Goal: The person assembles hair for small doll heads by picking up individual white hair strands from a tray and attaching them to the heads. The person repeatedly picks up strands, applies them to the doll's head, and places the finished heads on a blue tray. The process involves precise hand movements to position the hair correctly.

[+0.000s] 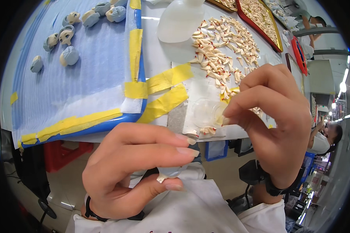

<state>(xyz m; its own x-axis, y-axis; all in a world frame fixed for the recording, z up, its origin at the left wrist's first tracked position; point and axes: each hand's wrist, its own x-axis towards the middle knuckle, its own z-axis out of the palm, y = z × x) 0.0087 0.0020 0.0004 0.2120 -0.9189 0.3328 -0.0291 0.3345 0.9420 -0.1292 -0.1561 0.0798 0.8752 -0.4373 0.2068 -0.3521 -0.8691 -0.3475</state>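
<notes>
Two hands: both raised over the table edge [237, 134]
left hand [134, 171]: pinching a small cream piece [161, 178] between thumb and fingers
right hand [270, 124]: fingertips pinched together; held item too small to tell
loose cream pieces [221, 50]: spread on table, behind right hand
blue tray [77, 77]: left, doll heads [66, 37] on it

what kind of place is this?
Likely a small-parts factory or hand-assembly workshop: rows of tiny cream pieces on the bench, doll-like heads on a blue tray, more filled red trays and other workers beyond.
</notes>
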